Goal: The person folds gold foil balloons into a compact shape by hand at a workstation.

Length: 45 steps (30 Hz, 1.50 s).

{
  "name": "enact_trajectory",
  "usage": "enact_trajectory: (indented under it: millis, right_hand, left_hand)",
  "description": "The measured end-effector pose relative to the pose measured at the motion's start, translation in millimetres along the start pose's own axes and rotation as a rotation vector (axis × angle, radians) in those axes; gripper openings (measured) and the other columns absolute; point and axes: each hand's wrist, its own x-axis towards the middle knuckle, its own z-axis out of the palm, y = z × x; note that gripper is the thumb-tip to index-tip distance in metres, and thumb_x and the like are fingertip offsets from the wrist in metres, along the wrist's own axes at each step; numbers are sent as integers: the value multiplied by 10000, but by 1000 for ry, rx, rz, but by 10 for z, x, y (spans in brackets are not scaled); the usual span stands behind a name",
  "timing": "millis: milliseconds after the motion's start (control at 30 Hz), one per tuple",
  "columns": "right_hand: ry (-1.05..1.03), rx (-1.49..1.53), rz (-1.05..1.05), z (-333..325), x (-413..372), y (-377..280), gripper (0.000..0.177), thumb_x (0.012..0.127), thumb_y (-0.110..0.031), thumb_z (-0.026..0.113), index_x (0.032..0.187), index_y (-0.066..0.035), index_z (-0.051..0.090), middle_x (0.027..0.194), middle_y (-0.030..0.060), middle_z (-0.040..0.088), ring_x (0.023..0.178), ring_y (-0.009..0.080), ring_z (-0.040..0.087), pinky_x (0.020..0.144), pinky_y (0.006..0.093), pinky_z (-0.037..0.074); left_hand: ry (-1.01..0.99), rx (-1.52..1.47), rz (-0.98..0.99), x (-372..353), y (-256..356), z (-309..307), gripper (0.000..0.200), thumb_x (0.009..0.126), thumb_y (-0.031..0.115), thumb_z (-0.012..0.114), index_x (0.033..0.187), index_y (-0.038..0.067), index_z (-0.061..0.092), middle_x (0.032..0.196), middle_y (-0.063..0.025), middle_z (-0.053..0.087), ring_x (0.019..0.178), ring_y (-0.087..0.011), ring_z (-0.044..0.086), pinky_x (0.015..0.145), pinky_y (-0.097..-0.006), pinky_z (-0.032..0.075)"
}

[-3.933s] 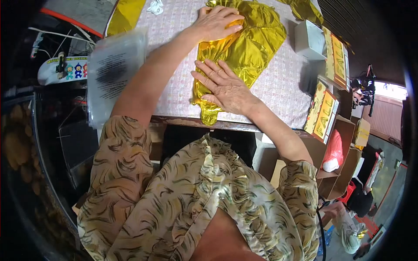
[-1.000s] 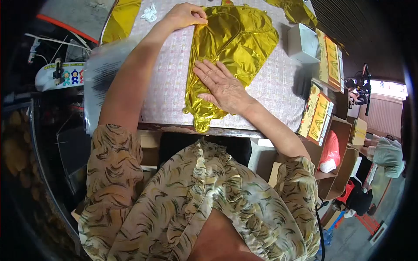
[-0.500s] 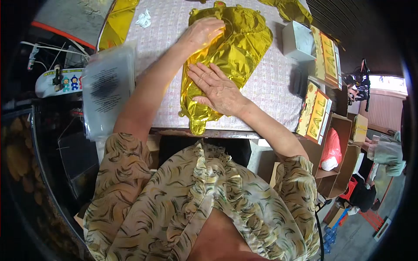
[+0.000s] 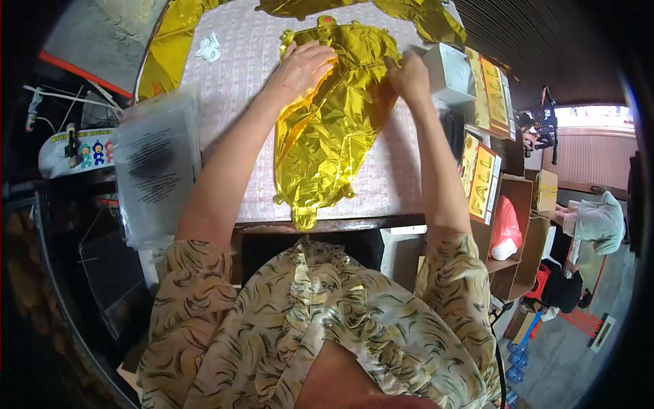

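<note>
A flat gold foil balloon lies lengthwise on the table, creased, with a tab pointing at the near edge and small loops along its rim. My left hand rests on its upper left part, fingers stretched out over the foil. At the balloon's upper right edge is my right hand, its fingers curled and pinched at the foil's border. The undersides of those fingers are partly hidden.
More gold foil lies along the table's left and far edges. A crumpled white scrap and a stack of clear plastic bags are at left. A white box and printed cartons stand at right. A person is farther off.
My right hand has left the balloon's lower middle and moved up to its right edge, closing there. My left hand stays on the upper left. The right side of the foil looks narrower.
</note>
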Motion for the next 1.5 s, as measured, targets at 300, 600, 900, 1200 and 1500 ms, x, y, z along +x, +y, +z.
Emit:
enact_trajectory:
  millis: [300,600,900,1200,1500]
  right_hand:
    - [-108,-21,273,51,603,-150,613,768,-533,839,892,61,747,904,215,764,818,312,761,769,416,581]
    - [10,133,89,128,1028,-76,377,692,-285,811,876,41,775,942,216,767,890,309,761,809,399,593]
    - [-232,1428,-207,-106,386,-998,250,850,-128,675,1046,-2,764,991,207,768,856,321,759,755,399,596]
    - [219,-83,-371,419,-493,-257,521,882,-6,555,1278,-293,736,1457,58,595,1400,342,462,1150,572,297]
    - [218,-90,-388,598,-569,-353,470,923,-74,571,1328,-270,706,1543,76,500,1447,377,403,1158,619,235]
  left_hand:
    - [3,0,-1,-36,62,9,451,1011,431,595,1386,183,628,1458,-65,572,1406,-278,466,1198,-521,292]
    - [56,12,33,-35,64,46,372,987,436,619,1306,262,699,1402,-50,590,1378,-245,475,1175,-528,273]
    - [-51,7,-39,-16,149,-103,374,1011,474,546,1279,274,711,1294,-80,644,1241,-307,552,1161,-518,273]
    - [-84,93,-49,-13,169,-115,383,1030,457,529,1297,234,690,1240,-145,640,1240,-339,535,1139,-492,307]
    - [-127,154,-66,17,167,-119,433,1010,507,522,1320,247,678,1302,-99,620,1311,-303,510,1171,-500,264]
